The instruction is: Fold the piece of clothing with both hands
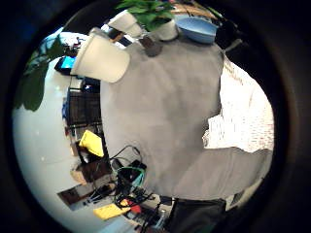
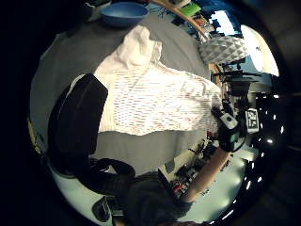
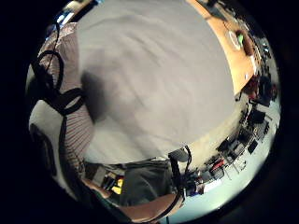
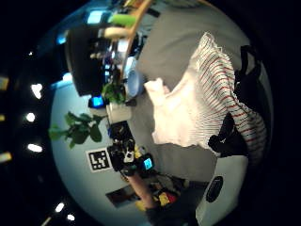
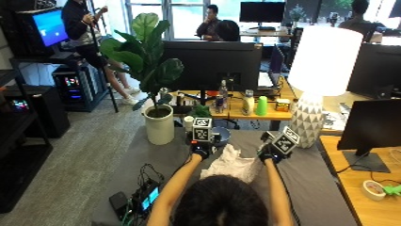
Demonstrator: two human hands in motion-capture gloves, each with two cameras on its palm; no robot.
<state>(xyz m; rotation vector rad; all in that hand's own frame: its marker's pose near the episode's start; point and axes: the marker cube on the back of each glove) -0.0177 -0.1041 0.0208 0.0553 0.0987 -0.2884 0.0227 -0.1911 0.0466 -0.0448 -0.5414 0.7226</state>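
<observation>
The garment [image 5: 233, 165], white with thin red stripes, lay bunched on the grey table [image 5: 313, 181] in front of the person, nearer the far edge, between the two raised hands. From the outside view it was a lumpy heap, not spread flat; the head hid its near part.

Left hand [image 5: 202, 149] sat at the heap's left side, right hand [image 5: 270, 155] at its right side, both close above the cloth. Right thumb-side palm view showed dark fingertips [image 4: 225, 136] curled over a striped edge, so I read the right hand as pinching cloth. Left fingers: can't tell from any view whether they gripped or just hovered.

Judgement on doing this step well: it looked early, nothing folded yet. Get matching corners in both hands, lift together, shake the heap out, lay it flat before any crease. Keep hands level so the edge doesn't twist.

Risk: the blue bowl [image 5: 219, 135] stood just beyond the cloth toward the far edge; a wide flick could catch it. Lamp [image 5: 313, 89] at the far right corner, plant pot [image 5: 160, 125] off the far left.
</observation>
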